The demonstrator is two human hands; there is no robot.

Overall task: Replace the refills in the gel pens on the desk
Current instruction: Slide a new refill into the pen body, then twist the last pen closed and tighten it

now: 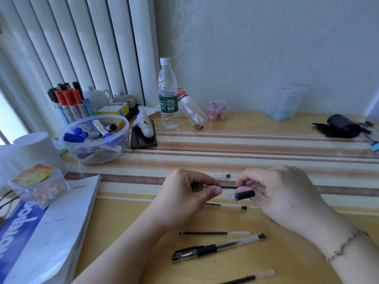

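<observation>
Both hands work above the striped table [266, 140]: the left hand [184, 193] pinches a thin dark refill [228, 187] between thumb and fingers, while the right hand [281, 189] pinches its other end and also holds a black pen grip section [244, 195]. A capped gel pen [217, 247] and spare refills [214, 233] lie nearer the person.

The desk [235, 128] is showing a glossy, wood-toned striped top, catching window light. The bowl [67, 138] and bottle [167, 93] are looking like clear, smooth plastic. The assembled gel pen [217, 247] is wearing a clear plastic barrel with a matt black grip, possibly rubber. The notebook [55, 232] cover is gleaming like coated paper.
</observation>
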